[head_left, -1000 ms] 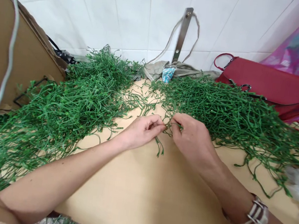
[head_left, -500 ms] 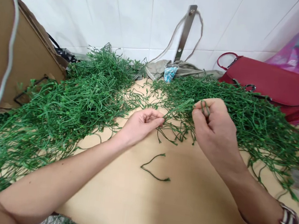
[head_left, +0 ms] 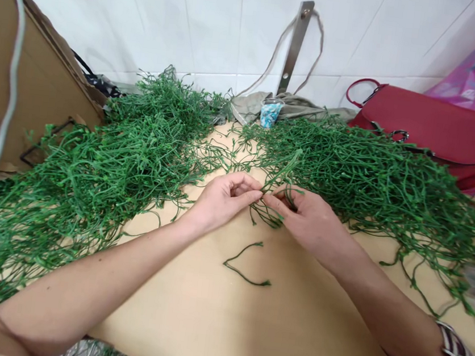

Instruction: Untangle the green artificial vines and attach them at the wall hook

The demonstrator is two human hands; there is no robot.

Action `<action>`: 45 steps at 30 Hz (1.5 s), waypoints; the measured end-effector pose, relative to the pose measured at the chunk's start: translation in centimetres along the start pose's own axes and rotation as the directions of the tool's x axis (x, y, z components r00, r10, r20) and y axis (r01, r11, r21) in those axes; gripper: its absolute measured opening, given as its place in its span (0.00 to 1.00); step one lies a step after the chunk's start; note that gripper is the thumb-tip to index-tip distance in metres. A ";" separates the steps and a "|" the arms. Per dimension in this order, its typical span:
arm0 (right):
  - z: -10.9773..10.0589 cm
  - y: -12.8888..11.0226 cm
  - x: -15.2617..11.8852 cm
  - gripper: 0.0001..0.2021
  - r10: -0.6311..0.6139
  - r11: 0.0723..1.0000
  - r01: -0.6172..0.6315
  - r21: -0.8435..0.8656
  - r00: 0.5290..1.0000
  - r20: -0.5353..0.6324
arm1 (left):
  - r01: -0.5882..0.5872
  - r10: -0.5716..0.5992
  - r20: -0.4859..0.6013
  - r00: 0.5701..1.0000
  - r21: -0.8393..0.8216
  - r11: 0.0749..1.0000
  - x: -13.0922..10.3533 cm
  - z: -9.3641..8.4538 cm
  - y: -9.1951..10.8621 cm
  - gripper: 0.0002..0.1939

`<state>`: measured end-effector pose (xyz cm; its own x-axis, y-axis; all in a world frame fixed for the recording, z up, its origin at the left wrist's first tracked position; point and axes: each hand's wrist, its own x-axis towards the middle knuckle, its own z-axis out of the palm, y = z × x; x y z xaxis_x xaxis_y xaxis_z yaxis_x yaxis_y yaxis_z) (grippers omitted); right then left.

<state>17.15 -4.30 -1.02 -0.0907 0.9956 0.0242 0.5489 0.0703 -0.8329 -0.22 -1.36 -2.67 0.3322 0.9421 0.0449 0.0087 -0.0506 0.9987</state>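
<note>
My left hand [head_left: 233,196] pinches a small bunch of green plastic stems [head_left: 284,171] between thumb and fingertips, over the middle of the table. Fingertip to fingertip with it, my right hand [head_left: 302,211] is closed on a green stem that loops up over its fingers. Where the two pinches meet, the fingers hide the stems partly. Several stem ends hang below the hands. Nearer to me, one bent stem [head_left: 238,268] lies alone on the tabletop [head_left: 188,309].
Large heaps of green stems lie on the left [head_left: 111,158] and right [head_left: 392,178]. A cardboard box [head_left: 29,80] stands at left with a white cable [head_left: 13,72] before it. Behind are a blue-white cup [head_left: 270,114], a metal bracket [head_left: 295,47] and a red handbag [head_left: 436,123].
My right hand has come left and down from the right heap's edge to meet my left fingertips. My left hand has stayed in place with its bunch.
</note>
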 end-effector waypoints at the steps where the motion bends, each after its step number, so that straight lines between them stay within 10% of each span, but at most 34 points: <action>1: -0.1 0.1 0.0 0.14 0.001 1.000 -0.001 -0.011 1.000 0.011 | 0.007 -0.007 0.002 1.000 0.005 1.000 0.0 0.0 0.1 0.06; 11: -0.6 0.0 -0.2 0.16 0.001 0.986 -0.012 0.165 0.998 0.063 | 0.147 -0.142 0.039 0.989 -0.370 0.917 -0.3 0.7 0.2 0.17; 20: -0.1 -0.6 -0.5 0.16 0.074 0.974 -0.089 0.210 0.994 0.078 | 0.089 -0.072 0.076 0.995 -0.267 0.960 -0.5 0.6 0.3 0.13; 32: 1.0 -0.3 -0.2 0.08 -0.212 0.975 0.216 0.060 0.976 -0.057 | 0.024 0.000 0.107 0.994 -0.224 0.974 -0.4 0.8 1.0 0.16; 38: 1.4 -2.2 -1.0 0.07 -0.161 0.887 0.223 0.405 0.970 -0.181 | 0.120 -0.158 -0.017 0.987 -0.573 0.811 -0.7 2.3 1.8 0.12; 45: -0.3 -1.2 1.0 0.08 0.130 0.618 0.152 0.771 0.948 -0.292 | 0.021 -0.115 -0.128 0.985 -0.573 0.819 -1.2 1.9 2.8 0.12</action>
<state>16.65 -3.36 0.19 0.2278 0.9708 0.0758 -0.3151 0.1472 -0.9376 1.21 -3.30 0.06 0.2058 0.9763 -0.0672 -0.5260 0.1683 0.8337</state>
